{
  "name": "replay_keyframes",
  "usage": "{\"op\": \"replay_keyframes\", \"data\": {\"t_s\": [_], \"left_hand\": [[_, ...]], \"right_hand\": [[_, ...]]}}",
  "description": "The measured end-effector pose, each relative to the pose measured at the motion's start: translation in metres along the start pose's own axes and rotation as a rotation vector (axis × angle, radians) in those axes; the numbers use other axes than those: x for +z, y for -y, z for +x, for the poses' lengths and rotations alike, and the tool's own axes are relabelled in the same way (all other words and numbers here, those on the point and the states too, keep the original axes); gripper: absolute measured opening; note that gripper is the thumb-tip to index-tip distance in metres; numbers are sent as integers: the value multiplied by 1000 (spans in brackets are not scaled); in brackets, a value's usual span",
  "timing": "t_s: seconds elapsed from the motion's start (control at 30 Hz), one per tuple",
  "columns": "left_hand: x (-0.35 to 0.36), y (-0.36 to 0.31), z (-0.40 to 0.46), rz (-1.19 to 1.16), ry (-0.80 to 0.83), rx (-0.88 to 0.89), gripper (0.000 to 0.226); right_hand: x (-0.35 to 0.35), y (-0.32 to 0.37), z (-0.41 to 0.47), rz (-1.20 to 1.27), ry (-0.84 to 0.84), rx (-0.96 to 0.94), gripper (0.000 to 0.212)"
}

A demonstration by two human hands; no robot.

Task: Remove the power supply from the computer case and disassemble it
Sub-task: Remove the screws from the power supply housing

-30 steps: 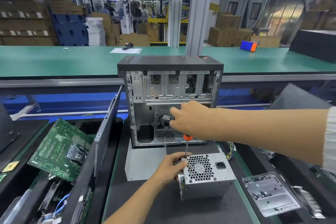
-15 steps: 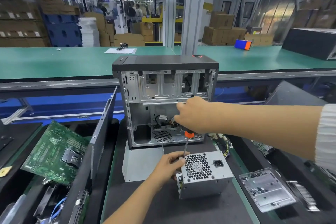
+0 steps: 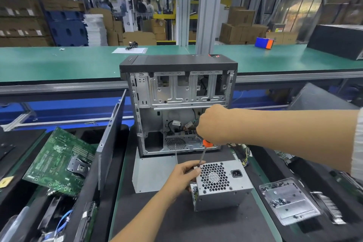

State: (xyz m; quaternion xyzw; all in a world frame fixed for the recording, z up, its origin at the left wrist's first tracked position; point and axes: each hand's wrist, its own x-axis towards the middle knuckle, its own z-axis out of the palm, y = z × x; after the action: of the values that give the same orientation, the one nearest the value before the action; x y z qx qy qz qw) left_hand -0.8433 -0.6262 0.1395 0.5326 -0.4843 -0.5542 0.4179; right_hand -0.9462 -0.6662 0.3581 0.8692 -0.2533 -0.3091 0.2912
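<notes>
The silver power supply [image 3: 222,184] lies on the black mat in front of the open computer case [image 3: 177,104], its honeycomb fan grille facing up. My left hand [image 3: 182,175] grips its top left corner. My right hand [image 3: 214,125] grips a screwdriver [image 3: 204,151] with an orange collar; the shaft slants down and its tip meets that same corner, right by my left fingers. The power supply's cable bundle [image 3: 242,150] trails off behind it to the right.
A loose metal side panel [image 3: 151,173] lies flat under the case. A green motherboard [image 3: 59,161] leans in the left bin beside an upright dark panel [image 3: 110,143]. A clear tray of screws [image 3: 288,200] sits at the right. The green conveyor [image 3: 78,61] runs behind.
My right hand has swung rightward and a little down, tilting the screwdriver more steeply onto the power supply's corner. The left hand has kept its hold.
</notes>
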Motion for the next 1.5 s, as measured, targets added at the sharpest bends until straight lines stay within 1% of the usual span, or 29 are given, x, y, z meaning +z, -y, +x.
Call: {"op": "replay_keyframes", "data": {"t_s": [0.1, 0.17, 0.2, 0.27, 0.3, 0.4, 0.47, 0.5, 0.57, 0.63, 0.67, 0.7, 0.73, 0.8, 0.83, 0.93, 1.03, 1.1, 1.17, 1.23, 1.3, 1.37, 1.4, 1.43, 1.5], "left_hand": [[0, 0, -1, -5, -5, -2, 25], [-1, 1, 0, 9, -11, -3, 25], [-1, 1, 0, 13, -12, -3, 24], [0, 3, 0, 8, -11, -3, 24], [0, 3, 1, 0, -9, -4, 24], [-1, 1, 1, 10, -4, 0, 24], [0, 0, 0, 17, 1, 7, 25], [0, -1, -1, 14, 5, 8, 25], [1, -1, -2, 9, 10, 7, 25], [2, -3, -3, 9, 9, 9, 26], [2, -4, -3, 9, 7, 10, 26], [2, -4, -4, 9, 6, 13, 26], [2, -4, -4, 10, 7, 16, 26], [2, -2, -4, 17, 5, 21, 25], [3, -1, -4, 20, 2, 25, 25], [3, 0, -2, 30, -17, 38, 24], [1, -3, 2, 70, -20, 39, 24], [-1, -5, 4, 109, -16, 40, 22], [-2, -7, 6, 118, -8, 44, 21], [-3, -7, 6, 113, 0, 52, 22], [-4, -7, 7, 109, -3, 52, 23], [-3, -6, 9, 111, -14, 56, 23], [-3, -6, 10, 115, -22, 62, 23], [-3, -6, 11, 124, -31, 69, 22], [-3, -6, 13, 160, -47, 97, 20]], "right_hand": [[-1, 5, -2, -69, -179, -50, 20], [0, 11, -2, -122, -330, -137, 19], [1, 15, -2, -149, -381, -194, 19], [2, 24, 0, -198, -412, -278, 22], [1, 26, 0, -210, -403, -270, 22], [-4, 18, -3, -192, -365, -130, 19], [-7, 5, -4, -153, -243, -45, 5], [-8, -1, -4, -131, -190, -12, 9], [-8, -10, -1, -81, -87, 16, 26], [-8, -15, 2, 39, 8, 49, 49], [-6, -15, 3, 84, 29, 69, 55], [-4, -15, 6, 85, 24, 81, 54], [-3, -14, 7, 53, -14, 81, 48], [0, -11, 6, -26, -124, 63, 25], [1, -9, 4, -25, -174, 45, 21], [1, -4, 1, 53, -282, -16, 37], [-2, -3, 2, 105, -306, 23, 36], [-6, -8, 1, 158, -231, 97, 32], [-6, -14, 1, 249, -146, 161, 48], [-3, -14, 1, 335, -125, 194, 62], [2, -9, -1, 307, -153, 203, 59], [5, -7, -2, 248, -231, 170, 44], [5, -9, -3, 263, -257, 136, 36], [6, -11, -3, 319, -269, 102, 31], [8, -14, -4, 477, -275, 46, 28]]}}
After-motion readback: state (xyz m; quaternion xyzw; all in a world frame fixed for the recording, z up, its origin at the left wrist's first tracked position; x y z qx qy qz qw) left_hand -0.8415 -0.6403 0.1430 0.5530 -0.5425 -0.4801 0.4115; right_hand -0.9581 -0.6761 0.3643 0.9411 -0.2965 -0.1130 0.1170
